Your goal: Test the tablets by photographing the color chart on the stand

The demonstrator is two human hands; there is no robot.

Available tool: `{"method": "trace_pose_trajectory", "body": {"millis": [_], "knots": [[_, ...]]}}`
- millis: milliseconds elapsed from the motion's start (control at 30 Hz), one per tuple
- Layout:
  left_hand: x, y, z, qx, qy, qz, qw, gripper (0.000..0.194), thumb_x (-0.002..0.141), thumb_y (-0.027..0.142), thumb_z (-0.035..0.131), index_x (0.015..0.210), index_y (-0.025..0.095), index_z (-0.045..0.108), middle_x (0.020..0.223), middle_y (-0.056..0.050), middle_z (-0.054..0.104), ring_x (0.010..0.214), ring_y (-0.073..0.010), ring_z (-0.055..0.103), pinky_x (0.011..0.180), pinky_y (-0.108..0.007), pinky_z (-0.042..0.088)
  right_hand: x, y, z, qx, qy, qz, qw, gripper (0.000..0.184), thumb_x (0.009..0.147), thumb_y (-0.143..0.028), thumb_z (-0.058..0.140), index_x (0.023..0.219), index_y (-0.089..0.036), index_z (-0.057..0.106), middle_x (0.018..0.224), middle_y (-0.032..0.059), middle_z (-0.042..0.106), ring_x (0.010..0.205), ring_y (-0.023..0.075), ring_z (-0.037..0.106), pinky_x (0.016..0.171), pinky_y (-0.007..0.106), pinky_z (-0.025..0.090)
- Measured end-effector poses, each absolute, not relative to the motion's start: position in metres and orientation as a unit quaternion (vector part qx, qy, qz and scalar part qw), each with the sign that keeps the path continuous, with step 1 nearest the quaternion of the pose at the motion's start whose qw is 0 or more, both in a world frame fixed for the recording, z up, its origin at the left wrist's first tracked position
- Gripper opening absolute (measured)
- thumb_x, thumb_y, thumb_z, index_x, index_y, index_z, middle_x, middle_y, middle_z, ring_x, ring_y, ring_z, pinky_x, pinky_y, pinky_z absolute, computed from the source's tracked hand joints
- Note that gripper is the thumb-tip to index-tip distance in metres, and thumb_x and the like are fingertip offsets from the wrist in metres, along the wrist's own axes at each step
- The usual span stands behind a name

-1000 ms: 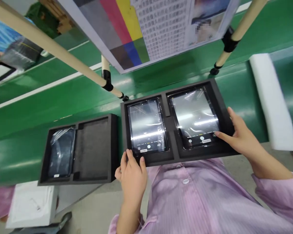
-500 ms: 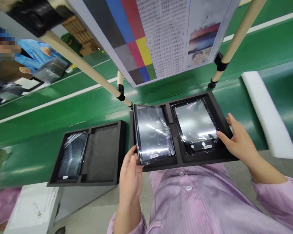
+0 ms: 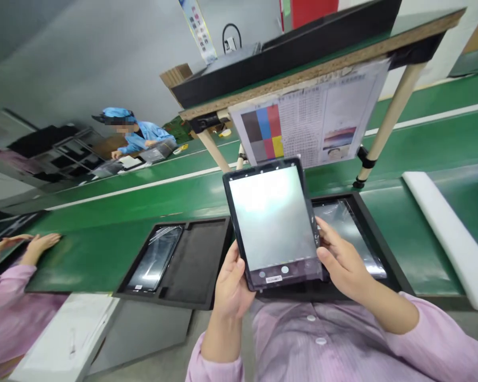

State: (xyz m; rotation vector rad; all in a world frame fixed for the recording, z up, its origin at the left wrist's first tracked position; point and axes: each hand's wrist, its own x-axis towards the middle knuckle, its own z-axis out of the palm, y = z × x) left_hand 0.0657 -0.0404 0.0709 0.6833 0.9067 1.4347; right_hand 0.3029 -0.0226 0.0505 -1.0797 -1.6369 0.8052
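A tablet (image 3: 274, 223) with a bright, pale screen and a small white label at its lower edge is raised above the dark foam tray (image 3: 396, 273) in front of me. My left hand (image 3: 234, 284) grips its lower left edge, thumb at the front. My right hand (image 3: 344, 265) holds its right edge, with the fingers partly hidden behind. A second tablet (image 3: 352, 231) with a darker, film-covered screen lies in the tray's right side, partly covered by my right hand. The held tablet hides most of the tray's left side.
To the left, another foam tray (image 3: 219, 265) has a tablet (image 3: 155, 260) in its left compartment. A printed chart (image 3: 302, 122) hangs under a raised shelf (image 3: 322, 63) on pale posts. White foam (image 3: 442, 233) lies right. Co-workers' hands (image 3: 40, 246) and a blue-clothed person (image 3: 143, 135) are at left.
The tablet tilted up in my left hand has been lifted out of the tray. My right hand has gone from the tray's right side to this tablet. My view has tipped upward.
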Motion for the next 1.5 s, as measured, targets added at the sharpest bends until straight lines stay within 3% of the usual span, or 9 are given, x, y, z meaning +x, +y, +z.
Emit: {"method": "trace_pose_trajectory", "body": {"millis": [100, 200, 400, 500, 700, 900, 1167, 1367, 1500], "knots": [[0.079, -0.036, 0.074, 0.321, 0.358, 0.652, 0.586, 0.039, 0.072, 0.040, 0.085, 0.109, 0.033, 0.075, 0.110, -0.001, 0.077, 0.097, -0.0176, 0.072, 0.088, -0.030, 0.058, 0.291, -0.023, 0.064, -0.399, -0.561, 0.389, 0.613, 0.060, 0.099, -0.065, 0.045, 0.135, -0.018, 0.056, 0.124, 0.0129, 0.064, 0.123, 0.0268, 0.059, 0.106, 0.044, 0.050], [0.095, -0.031, 0.068, 0.364, 0.366, 0.703, 0.488, 0.041, 0.080, 0.050, 0.076, 0.117, 0.031, 0.072, 0.124, -0.005, 0.071, 0.113, -0.0224, 0.067, 0.095, -0.034, 0.056, 0.289, -0.019, 0.075, -0.371, -0.465, 0.483, 0.642, 0.061, 0.091, -0.077, 0.050, 0.106, -0.021, 0.068, 0.102, 0.0099, 0.071, 0.110, 0.0291, 0.066, 0.098, 0.047, 0.056], [0.120, -0.038, 0.057, 0.616, 0.495, 0.588, 0.172, 0.116, 0.068, 0.064, 0.078, 0.157, 0.017, 0.020, 0.156, -0.023, 0.035, 0.145, -0.0379, 0.036, 0.117, -0.052, 0.033, 0.299, -0.010, 0.084, -0.374, -0.443, 0.509, 0.636, 0.060, 0.074, -0.083, 0.065, 0.088, -0.025, 0.066, 0.083, 0.0066, 0.072, 0.096, 0.0316, 0.070, 0.086, 0.049, 0.061], [0.126, -0.043, 0.059, 0.630, 0.553, 0.535, 0.106, 0.128, 0.061, 0.061, 0.084, 0.157, 0.017, 0.012, 0.154, -0.025, 0.032, 0.144, -0.0417, 0.035, 0.115, -0.057, 0.035, 0.304, -0.010, 0.081, -0.378, -0.449, 0.505, 0.633, 0.061, 0.074, -0.084, 0.064, 0.093, -0.026, 0.066, 0.086, 0.0073, 0.072, 0.098, 0.0322, 0.070, 0.090, 0.050, 0.059], [0.131, -0.045, 0.063, 0.581, 0.570, 0.547, 0.192, 0.125, 0.058, 0.053, 0.088, 0.154, 0.018, 0.017, 0.151, -0.025, 0.035, 0.145, -0.0430, 0.034, 0.114, -0.058, 0.035, 0.313, -0.012, 0.068, -0.422, -0.502, 0.458, 0.600, 0.059, 0.088, -0.079, 0.045, 0.103, -0.025, 0.065, 0.102, 0.0113, 0.071, 0.114, 0.0341, 0.063, 0.099, 0.057, 0.053], [0.129, -0.046, 0.065, 0.591, 0.553, 0.552, 0.200, 0.132, 0.054, 0.064, 0.088, 0.155, 0.018, 0.016, 0.149, -0.025, 0.037, 0.144, -0.0444, 0.033, 0.114, -0.060, 0.034, 0.315, -0.010, 0.059, -0.447, -0.551, 0.419, 0.566, 0.064, 0.098, -0.065, 0.020, 0.122, -0.022, 0.062, 0.104, 0.0140, 0.070, 0.119, 0.0333, 0.061, 0.100, 0.059, 0.050], [0.130, -0.046, 0.060, 0.584, 0.543, 0.572, 0.192, 0.130, 0.055, 0.067, 0.086, 0.155, 0.015, 0.019, 0.149, -0.026, 0.038, 0.144, -0.0437, 0.035, 0.116, -0.058, 0.031, 0.312, -0.012, 0.061, -0.424, -0.558, 0.422, 0.575, 0.063, 0.097, -0.069, 0.026, 0.118, -0.022, 0.062, 0.103, 0.0126, 0.071, 0.116, 0.0323, 0.062, 0.096, 0.055, 0.053], [0.115, -0.035, 0.059, 0.414, 0.394, 0.681, 0.458, 0.075, 0.078, 0.071, 0.067, 0.135, 0.025, 0.056, 0.128, -0.013, 0.066, 0.121, -0.0293, 0.062, 0.105, -0.043, 0.048, 0.312, -0.019, 0.062, -0.397, -0.572, 0.442, 0.565, 0.075, 0.096, -0.076, 0.025, 0.131, -0.019, 0.059, 0.108, 0.0126, 0.070, 0.114, 0.0314, 0.064, 0.095, 0.050, 0.056], [0.105, -0.026, 0.056, 0.288, 0.352, 0.671, 0.586, 0.056, 0.070, 0.058, 0.082, 0.119, 0.035, 0.070, 0.122, -0.002, 0.073, 0.112, -0.0235, 0.068, 0.099, -0.039, 0.053, 0.319, -0.023, 0.079, -0.391, -0.641, 0.376, 0.543, 0.073, 0.100, -0.070, 0.030, 0.155, -0.022, 0.036, 0.146, 0.0112, 0.049, 0.138, 0.0278, 0.043, 0.113, 0.047, 0.044]]}}
